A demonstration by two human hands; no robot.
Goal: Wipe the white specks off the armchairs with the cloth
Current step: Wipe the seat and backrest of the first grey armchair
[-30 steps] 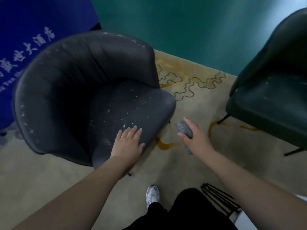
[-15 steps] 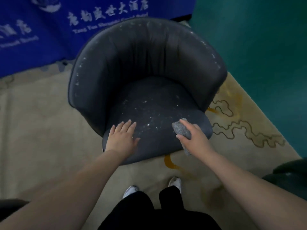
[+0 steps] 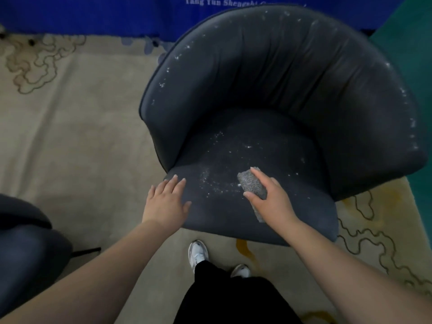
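The left hand point(image 3: 166, 204) is laid flat, fingers straight, on the seat's front edge. The grey folded textured cloth point(image 3: 252, 186) is gripped by the right hand point(image 3: 272, 203). White specks point(image 3: 217, 181) lie between the hands and beyond, across the dark grey padded armchair point(image 3: 268, 73).

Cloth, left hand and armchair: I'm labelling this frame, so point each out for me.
cloth point(image 3: 252, 185): head view, middle of the grey wad.
left hand point(image 3: 165, 206): head view, back of the hand.
armchair point(image 3: 275, 73): head view, inner backrest.
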